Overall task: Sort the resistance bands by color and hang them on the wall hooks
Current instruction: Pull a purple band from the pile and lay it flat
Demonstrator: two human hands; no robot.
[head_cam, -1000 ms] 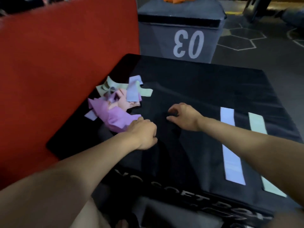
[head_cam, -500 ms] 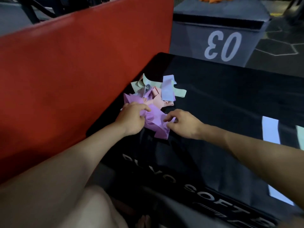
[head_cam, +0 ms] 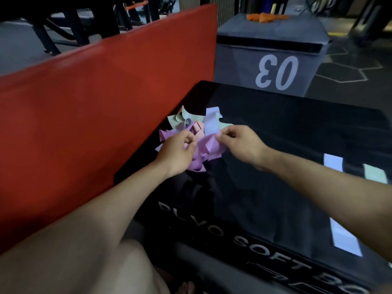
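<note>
A tangled heap of resistance bands lies on the black soft plyo box [head_cam: 275, 134] near its left edge. A purple band [head_cam: 206, 150] is on top, with pale green bands [head_cam: 182, 119], a pink band [head_cam: 198, 129] and a light blue band [head_cam: 211, 122] behind it. My left hand [head_cam: 178, 151] pinches the purple band at its left part. My right hand [head_cam: 239, 143] pinches its upper right edge, lifted a little off the box. A light blue band [head_cam: 333, 164] and a pale green band [head_cam: 374, 172] lie flat at the right, partly behind my right forearm.
A red padded box [head_cam: 95, 102] stands right against the left side of the black box. A grey box marked 03 [head_cam: 271, 56] stands behind, with orange bands [head_cam: 265, 17] on top. Dark floor with hexagon lines lies at the far right.
Both hands moved from the bare box top onto the heap and took hold of the purple band. My right hand has lifted its edge upward.
</note>
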